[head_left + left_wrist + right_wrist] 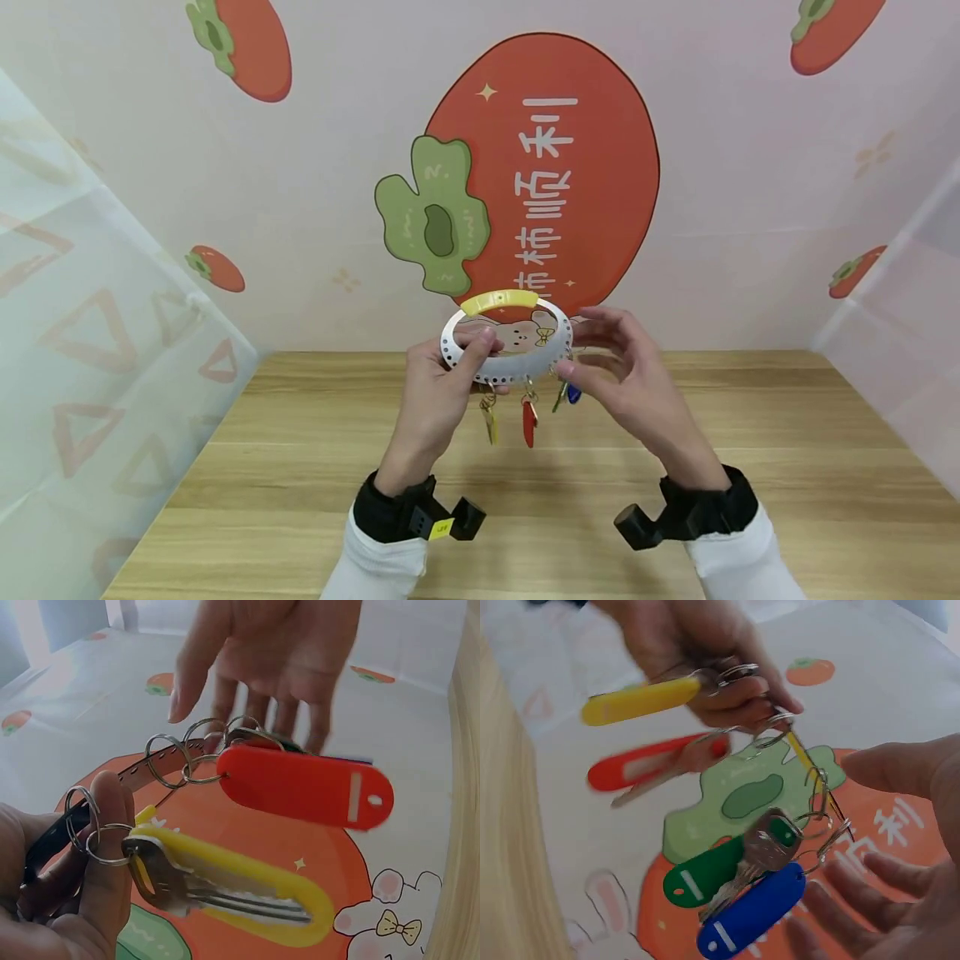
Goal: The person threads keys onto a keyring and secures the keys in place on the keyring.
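My left hand (438, 383) grips the left side of a white ring-shaped key holder (517, 367), thumb on top. The holder has a row of holes and a yellow segment (501, 301) at its far side. Key tags hang below on metal split rings: a yellow tag (315, 919) with a key, a red tag (292, 784), a green tag (709, 874) and a blue tag (754, 911). A silver key (765, 844) lies over the green tag. Around the holder's right edge, my right hand (637, 383) has its fingers spread; whether a fingertip touches it, I cannot tell.
Below the hands lies a wood-grain table (300, 500). Behind it stands a pale backdrop (337, 208) printed with a large red persimmon and a rabbit. White side walls (97, 333) flank the table. Both wrists wear black camera straps (705, 500).
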Available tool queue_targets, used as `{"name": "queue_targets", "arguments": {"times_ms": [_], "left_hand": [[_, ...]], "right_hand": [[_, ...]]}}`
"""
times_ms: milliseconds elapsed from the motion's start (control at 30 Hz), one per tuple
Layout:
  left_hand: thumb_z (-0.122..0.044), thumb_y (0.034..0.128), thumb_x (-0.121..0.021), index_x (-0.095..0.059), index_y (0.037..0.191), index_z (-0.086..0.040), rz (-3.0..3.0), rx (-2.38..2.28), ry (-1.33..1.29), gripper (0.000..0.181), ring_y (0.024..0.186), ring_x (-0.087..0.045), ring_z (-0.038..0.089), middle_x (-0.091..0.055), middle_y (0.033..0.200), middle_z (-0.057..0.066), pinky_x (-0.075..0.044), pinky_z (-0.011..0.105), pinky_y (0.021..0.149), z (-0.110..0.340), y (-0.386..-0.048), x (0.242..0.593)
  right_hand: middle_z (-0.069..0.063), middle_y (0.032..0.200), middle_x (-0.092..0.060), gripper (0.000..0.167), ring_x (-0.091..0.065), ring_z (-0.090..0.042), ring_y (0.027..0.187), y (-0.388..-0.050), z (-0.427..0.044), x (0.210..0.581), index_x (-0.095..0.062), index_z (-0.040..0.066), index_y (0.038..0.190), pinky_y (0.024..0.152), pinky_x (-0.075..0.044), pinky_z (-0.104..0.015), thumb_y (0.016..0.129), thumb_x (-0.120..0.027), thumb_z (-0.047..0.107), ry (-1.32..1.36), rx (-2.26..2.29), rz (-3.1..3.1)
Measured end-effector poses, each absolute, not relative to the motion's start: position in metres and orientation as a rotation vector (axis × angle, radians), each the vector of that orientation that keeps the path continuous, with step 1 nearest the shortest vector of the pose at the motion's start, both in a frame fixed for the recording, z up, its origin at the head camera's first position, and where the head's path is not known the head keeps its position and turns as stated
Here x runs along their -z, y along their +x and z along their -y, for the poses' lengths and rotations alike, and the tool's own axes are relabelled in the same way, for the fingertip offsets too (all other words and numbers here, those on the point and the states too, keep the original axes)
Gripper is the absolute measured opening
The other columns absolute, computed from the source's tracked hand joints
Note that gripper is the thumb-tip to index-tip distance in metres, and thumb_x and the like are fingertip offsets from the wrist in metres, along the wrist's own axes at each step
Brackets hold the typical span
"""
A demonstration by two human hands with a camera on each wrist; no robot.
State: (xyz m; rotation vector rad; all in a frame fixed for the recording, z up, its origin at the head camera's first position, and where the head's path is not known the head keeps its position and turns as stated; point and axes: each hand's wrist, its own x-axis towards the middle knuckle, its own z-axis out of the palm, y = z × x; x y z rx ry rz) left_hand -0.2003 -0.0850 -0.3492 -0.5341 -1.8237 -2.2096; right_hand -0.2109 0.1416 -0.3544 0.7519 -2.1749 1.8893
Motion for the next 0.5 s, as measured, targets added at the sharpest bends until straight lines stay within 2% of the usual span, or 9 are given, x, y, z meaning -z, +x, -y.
{"name": "queue_targets", "arguments": {"times_ms": [133, 233, 367, 500], "left_hand": [[-0.009, 0.1019, -0.062, -0.068, 0.100, 0.013, 1.765, 2.221, -0.503, 0.023, 0.079, -0.067, 0.022, -0.063, 0.102, 0.018, -0.061, 0.038, 0.062, 0.085, -0.201, 0.349], [-0.009, 0.1017, -0.062, -0.068, 0.100, 0.014, 1.758, 2.216, -0.487, 0.024, 0.077, -0.066, 0.020, -0.064, 0.100, 0.016, -0.061, 0.036, 0.063, 0.086, -0.201, 0.349], [-0.010, 0.1022, -0.062, -0.067, 0.101, 0.014, 1.763, 2.219, -0.493, 0.025, 0.081, -0.067, 0.021, -0.064, 0.101, 0.017, -0.062, 0.037, 0.064, 0.086, -0.201, 0.349], [-0.011, 0.1029, -0.061, -0.067, 0.099, 0.012, 1.762, 2.240, -0.498, 0.024, 0.081, -0.067, 0.023, -0.063, 0.102, 0.016, -0.062, 0.039, 0.063, 0.086, -0.201, 0.348]], "right_hand": [[0.002, 0.106, -0.064, 0.038, -0.058, -0.018, 0.097, -0.203, -0.135, 0.352, -0.066, 0.004, 0.112, 0.082, -0.049, -0.028, 0.080, -0.086, 0.004, 0.786, -1.382, 2.127], [0.007, 0.092, -0.067, 0.025, -0.058, -0.011, 0.084, -0.200, -0.130, 0.351, -0.073, 0.009, 0.096, 0.072, -0.047, -0.027, 0.076, -0.089, 0.006, 0.842, -1.154, 2.113], [0.010, 0.086, -0.066, 0.017, -0.058, -0.009, 0.077, -0.200, -0.127, 0.353, -0.076, 0.012, 0.090, 0.068, -0.046, -0.024, 0.079, -0.088, 0.007, 0.865, -1.081, 2.139], [0.011, 0.084, -0.063, 0.015, -0.056, -0.010, 0.074, -0.201, -0.128, 0.354, -0.078, 0.012, 0.091, 0.067, -0.046, -0.024, 0.083, -0.083, 0.001, 0.884, -1.149, 2.143]]}}
